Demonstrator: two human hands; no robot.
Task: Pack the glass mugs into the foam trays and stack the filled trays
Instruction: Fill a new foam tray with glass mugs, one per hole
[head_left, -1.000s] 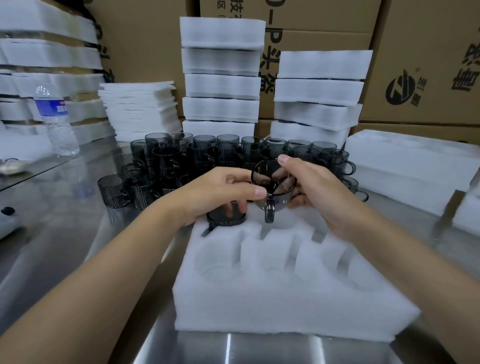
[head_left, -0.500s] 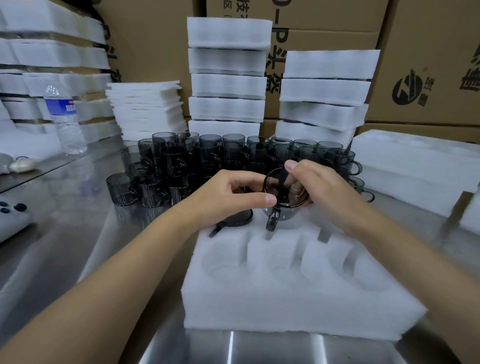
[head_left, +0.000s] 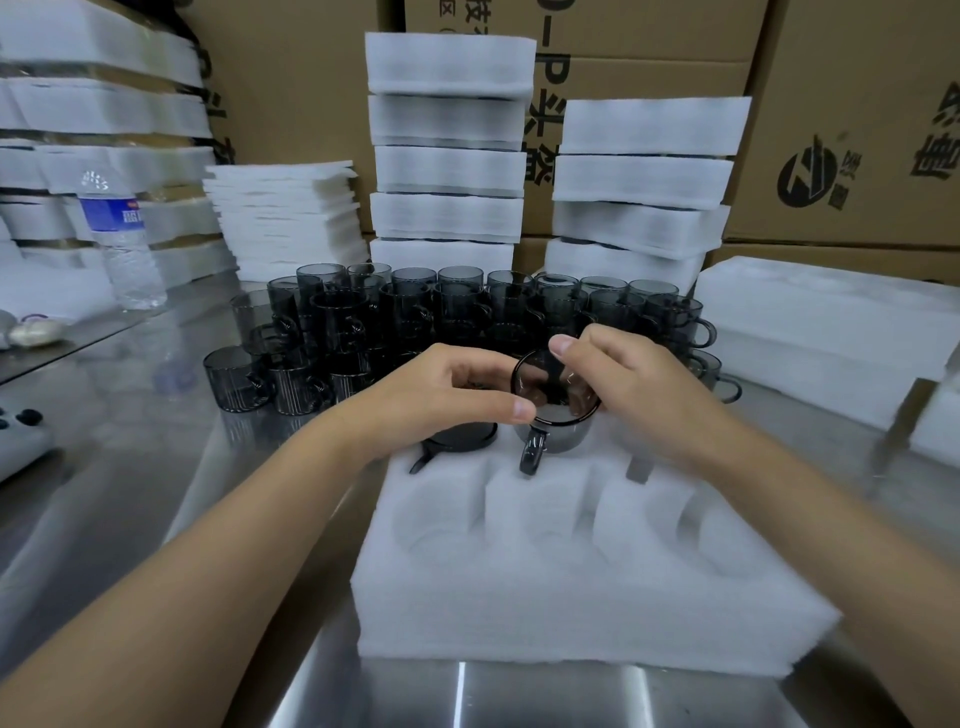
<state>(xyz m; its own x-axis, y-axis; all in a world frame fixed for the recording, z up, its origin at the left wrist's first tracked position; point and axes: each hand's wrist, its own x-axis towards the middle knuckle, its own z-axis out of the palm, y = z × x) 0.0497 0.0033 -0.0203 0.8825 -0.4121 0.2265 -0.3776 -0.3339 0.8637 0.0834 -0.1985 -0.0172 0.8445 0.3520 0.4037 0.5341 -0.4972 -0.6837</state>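
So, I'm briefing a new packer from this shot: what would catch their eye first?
The two hands meeting mid-frame: the right hand pinches the rim of a smoky glass mug at the far row of the foam tray, the left hand touching that rim with its thumb. Behind them a crowd of dark mugs stands on the steel table, with stacked foam trays against cardboard boxes.

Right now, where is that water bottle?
In the head view, the water bottle stands upright at the far left of the steel table, left of the cluster of dark glass mugs.
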